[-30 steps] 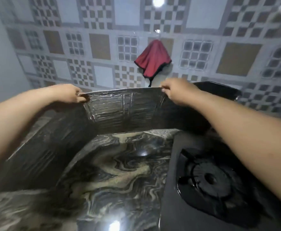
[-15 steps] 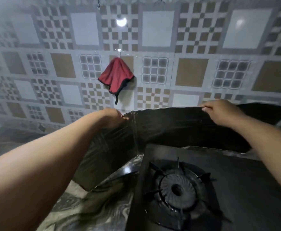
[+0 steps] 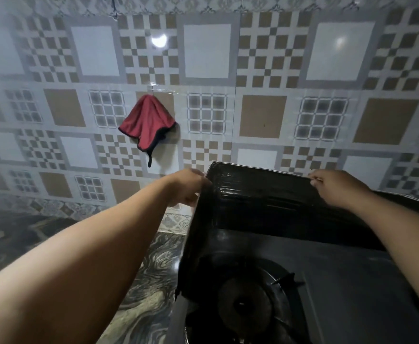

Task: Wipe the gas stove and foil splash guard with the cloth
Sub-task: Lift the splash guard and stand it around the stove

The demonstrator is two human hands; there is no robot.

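The dark foil splash guard (image 3: pixel 260 202) stands folded around the back and left side of the black gas stove (image 3: pixel 340 281). My left hand (image 3: pixel 188 187) grips the guard's top edge at its left corner fold. My right hand (image 3: pixel 337 188) pinches the top edge of the back panel further right. One burner (image 3: pixel 243 304) shows at the bottom. A red cloth (image 3: pixel 147 124) with dark trim hangs from a hook on the tiled wall, up and left of both hands.
A dark marbled countertop (image 3: pixel 151 281) runs to the left of the stove. The patterned tile wall (image 3: pixel 260 115) rises right behind the guard.
The guard has been carried to the right and folded around the stove, its left panel now along the stove's left side. Both hands kept hold of the top edge.
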